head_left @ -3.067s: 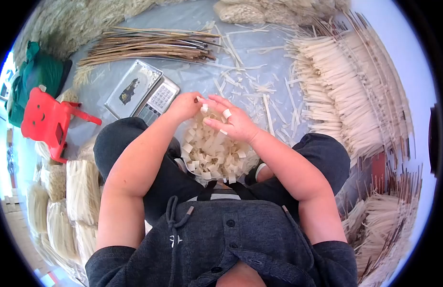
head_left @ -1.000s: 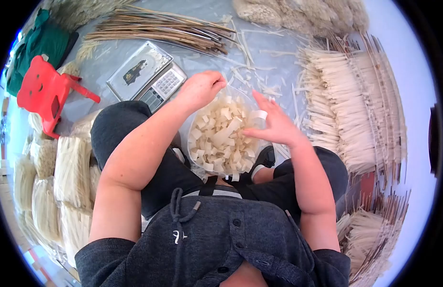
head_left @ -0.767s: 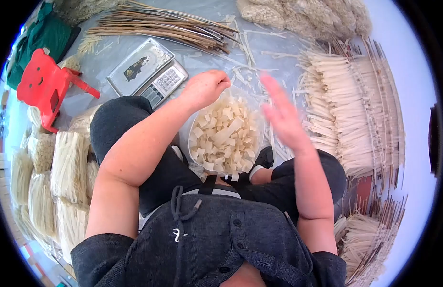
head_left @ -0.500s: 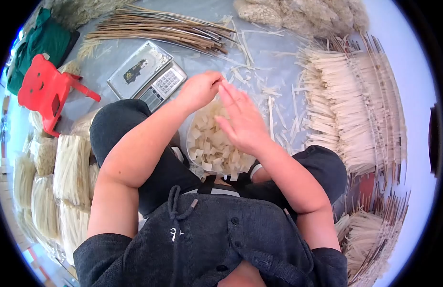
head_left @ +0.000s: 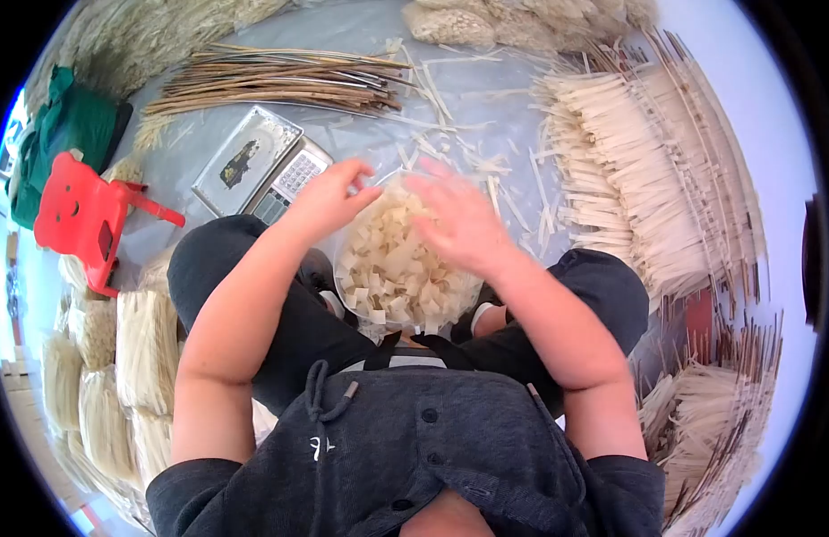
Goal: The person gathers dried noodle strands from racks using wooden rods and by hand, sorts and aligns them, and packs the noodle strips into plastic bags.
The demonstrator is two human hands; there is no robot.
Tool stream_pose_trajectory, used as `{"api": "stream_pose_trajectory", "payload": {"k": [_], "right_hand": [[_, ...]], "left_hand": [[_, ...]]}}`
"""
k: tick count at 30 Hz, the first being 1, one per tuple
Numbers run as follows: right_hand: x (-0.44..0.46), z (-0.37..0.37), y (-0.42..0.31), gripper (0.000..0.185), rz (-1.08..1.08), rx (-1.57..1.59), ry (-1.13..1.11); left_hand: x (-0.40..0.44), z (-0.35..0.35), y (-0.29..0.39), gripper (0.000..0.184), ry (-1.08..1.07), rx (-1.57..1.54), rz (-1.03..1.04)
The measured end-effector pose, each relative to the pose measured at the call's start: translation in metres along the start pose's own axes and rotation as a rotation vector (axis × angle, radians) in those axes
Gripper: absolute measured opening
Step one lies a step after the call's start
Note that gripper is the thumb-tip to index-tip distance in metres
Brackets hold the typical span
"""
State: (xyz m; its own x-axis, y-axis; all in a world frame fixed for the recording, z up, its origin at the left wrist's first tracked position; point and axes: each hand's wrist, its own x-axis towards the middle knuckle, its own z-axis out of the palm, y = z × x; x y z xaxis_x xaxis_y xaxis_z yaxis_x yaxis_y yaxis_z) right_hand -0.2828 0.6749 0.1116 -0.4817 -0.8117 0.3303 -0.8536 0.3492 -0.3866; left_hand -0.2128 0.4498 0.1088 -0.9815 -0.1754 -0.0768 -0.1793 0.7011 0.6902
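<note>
A clear round tub (head_left: pixel 341 285) full of short pale cut strips (head_left: pixel 398 268) stands between my legs. At its upper left edge is my left hand (head_left: pixel 334 199), its thumb and fingertips apart with a gap between them and nothing visible there. Over the tub's upper right part hangs my right hand (head_left: pixel 459 219), fingers spread and slightly blurred, with nothing seen in it. The two hands do not touch. Just beyond my left hand sits a scale (head_left: pixel 296 172) with a metal tray.
Brown stalks (head_left: pixel 280 80) lie at the top. A red chair (head_left: pixel 79 210) and green bag (head_left: pixel 79 125) are at left, above wrapped bundles (head_left: pixel 148 353). Rows of pale strips on sticks (head_left: pixel 647 170) fill the right. Loose strips (head_left: pixel 495 188) litter the grey floor.
My left hand has opened from its closed grip and moved left of the tub's middle. My right hand has drawn apart from it. The whole view has shifted slightly.
</note>
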Motion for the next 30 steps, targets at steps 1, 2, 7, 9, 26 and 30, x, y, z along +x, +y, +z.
{"api": "stream_pose_trajectory", "payload": {"k": [1, 2, 7, 9, 26, 30], "right_hand": [[-0.002, -0.020, 0.002, 0.047, 0.009, 0.001, 0.000], [-0.005, -0.039, 0.004, 0.039, 0.259, -0.060, -0.126], [-0.043, -0.026, 0.042, 0.038, 0.665, -0.014, -0.631], [-0.047, -0.006, 0.039, 0.035, 0.796, 0.547, -0.628], [-0.001, 0.007, 0.040, 0.026, 0.619, 0.937, -0.029], [0.014, -0.021, 0.011, 0.027, 0.596, 1.054, -0.127]], "left_hand": [[-0.012, -0.007, -0.002, 0.030, -0.022, 0.083, -0.001], [-0.024, -0.013, -0.004, 0.030, -0.043, 0.167, -0.002], [-0.077, -0.005, -0.008, 0.040, -0.443, -0.080, -0.324], [-0.075, -0.002, -0.011, 0.042, -0.481, -0.166, -0.370], [-0.017, -0.023, -0.028, 0.032, -0.025, -0.560, -0.317], [-0.019, -0.028, -0.015, 0.031, 0.040, -0.748, -0.334]]}}
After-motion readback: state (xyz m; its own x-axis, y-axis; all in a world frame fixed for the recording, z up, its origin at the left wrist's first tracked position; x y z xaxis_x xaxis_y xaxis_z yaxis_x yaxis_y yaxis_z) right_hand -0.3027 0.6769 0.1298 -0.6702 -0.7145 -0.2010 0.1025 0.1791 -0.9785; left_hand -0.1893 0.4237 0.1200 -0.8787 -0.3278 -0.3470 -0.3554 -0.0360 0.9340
